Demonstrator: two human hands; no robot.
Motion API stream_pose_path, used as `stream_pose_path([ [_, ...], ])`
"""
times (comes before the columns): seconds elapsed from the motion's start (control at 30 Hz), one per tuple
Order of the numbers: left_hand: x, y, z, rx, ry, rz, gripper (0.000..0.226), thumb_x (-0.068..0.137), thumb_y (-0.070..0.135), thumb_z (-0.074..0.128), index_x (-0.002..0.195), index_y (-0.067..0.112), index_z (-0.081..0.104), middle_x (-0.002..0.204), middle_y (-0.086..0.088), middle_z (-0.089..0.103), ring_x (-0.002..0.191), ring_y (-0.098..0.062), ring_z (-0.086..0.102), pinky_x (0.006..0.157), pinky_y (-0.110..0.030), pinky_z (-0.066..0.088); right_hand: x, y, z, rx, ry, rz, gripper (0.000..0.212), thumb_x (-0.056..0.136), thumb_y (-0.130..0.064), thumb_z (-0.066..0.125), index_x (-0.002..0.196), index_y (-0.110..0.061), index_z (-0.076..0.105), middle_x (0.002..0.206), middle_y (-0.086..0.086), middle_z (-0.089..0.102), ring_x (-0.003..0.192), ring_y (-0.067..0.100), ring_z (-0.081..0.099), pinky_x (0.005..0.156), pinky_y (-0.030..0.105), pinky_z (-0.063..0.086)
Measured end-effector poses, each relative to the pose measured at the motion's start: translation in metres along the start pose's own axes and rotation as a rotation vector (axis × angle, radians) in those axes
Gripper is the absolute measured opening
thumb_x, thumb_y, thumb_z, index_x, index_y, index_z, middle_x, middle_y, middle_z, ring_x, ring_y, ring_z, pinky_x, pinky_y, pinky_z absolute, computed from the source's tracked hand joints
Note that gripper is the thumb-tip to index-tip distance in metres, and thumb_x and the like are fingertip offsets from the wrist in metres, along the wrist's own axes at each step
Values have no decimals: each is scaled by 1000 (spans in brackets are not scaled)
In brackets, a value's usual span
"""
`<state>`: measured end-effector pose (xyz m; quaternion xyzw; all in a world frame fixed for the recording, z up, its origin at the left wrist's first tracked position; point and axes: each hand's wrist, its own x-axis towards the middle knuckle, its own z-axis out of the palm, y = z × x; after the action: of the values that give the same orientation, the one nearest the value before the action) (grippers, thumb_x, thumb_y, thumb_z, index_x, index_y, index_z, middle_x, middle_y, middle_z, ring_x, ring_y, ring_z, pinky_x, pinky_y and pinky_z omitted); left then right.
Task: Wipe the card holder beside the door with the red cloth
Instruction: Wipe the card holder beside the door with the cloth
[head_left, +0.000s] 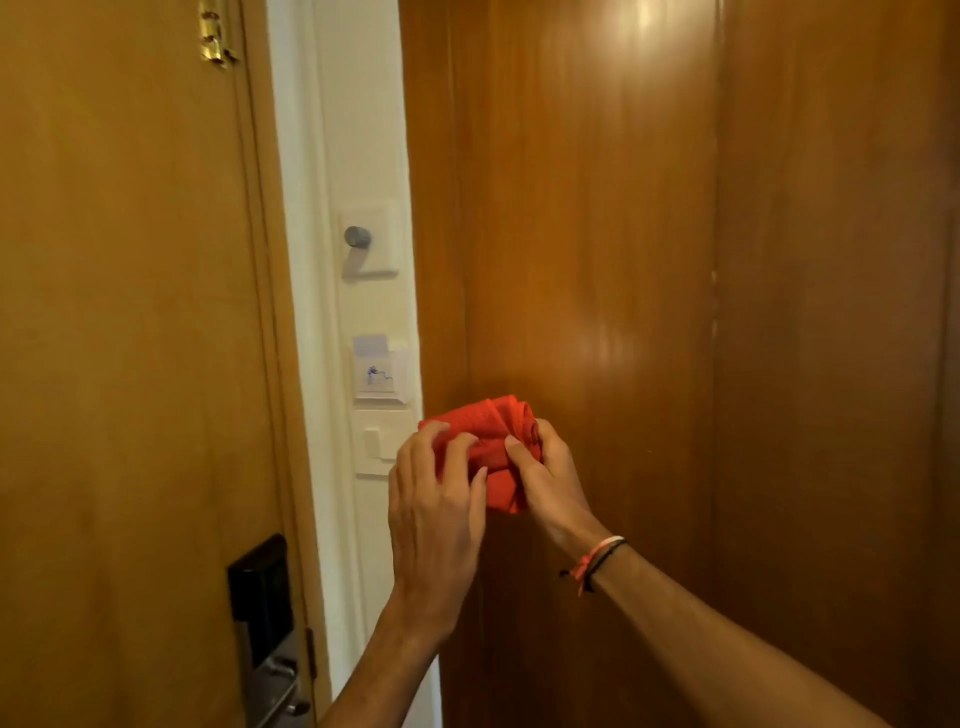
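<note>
The white card holder (380, 373) is fixed to the narrow white wall strip between the door and the wood panel, with a pale card standing in its slot. The red cloth (496, 431) is bunched up just right of and below the holder, apart from it. My left hand (436, 499) grips the cloth's left side with the fingers curled over it. My right hand (545, 467) pinches its right side with the thumb on top. A string bracelet sits on the right wrist.
The wooden door (130, 338) fills the left, with a black and metal lock (265, 618) low down and a brass hinge at the top. A dial knob plate (366, 241) sits above the holder, a light switch (376, 441) below it. A glossy wood panel (675, 312) fills the right.
</note>
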<state>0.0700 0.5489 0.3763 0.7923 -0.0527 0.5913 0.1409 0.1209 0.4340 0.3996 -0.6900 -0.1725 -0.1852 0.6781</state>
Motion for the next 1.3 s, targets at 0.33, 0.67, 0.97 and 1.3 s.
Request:
stream_pose_path([
  [0.33, 36, -103, 52, 172, -87, 58, 64, 87, 11, 68, 145, 2, 44, 151, -20, 46, 141, -36, 42, 113, -53, 40, 62, -28, 114, 210, -8, 100, 29, 93, -15, 72, 120, -3, 72, 115, 16, 78, 109, 27, 75, 83, 24, 61],
  [0.67, 59, -160, 104, 199, -150, 102, 63, 98, 31, 46, 151, 3, 31, 157, -22, 35, 146, -41, 30, 114, -57, 38, 114, -22, 55, -1080, 309, -717, 43, 96, -45, 59, 132, -21, 63, 144, 7, 59, 132, 24, 56, 108, 42, 49],
  [0.97, 69, -161, 116, 92, -30, 14, 64, 102, 41, 31, 155, 5, 22, 161, -21, 25, 150, -40, 21, 120, -57, 27, 170, -1, -40, -1709, 549, -930, 85, 99, -69, 28, 166, -19, 15, 172, 22, 11, 162, 36, 12, 129, 53, 19],
  [1.3, 48, -165, 122, 102, -32, 195, 57, 103, 32, 40, 153, 6, 29, 160, -21, 28, 150, -40, 23, 117, -61, 31, 172, 2, -40, -1664, 594, -978, 82, 99, -69, 28, 166, -21, 19, 171, 22, 20, 160, 36, 20, 129, 53, 22],
])
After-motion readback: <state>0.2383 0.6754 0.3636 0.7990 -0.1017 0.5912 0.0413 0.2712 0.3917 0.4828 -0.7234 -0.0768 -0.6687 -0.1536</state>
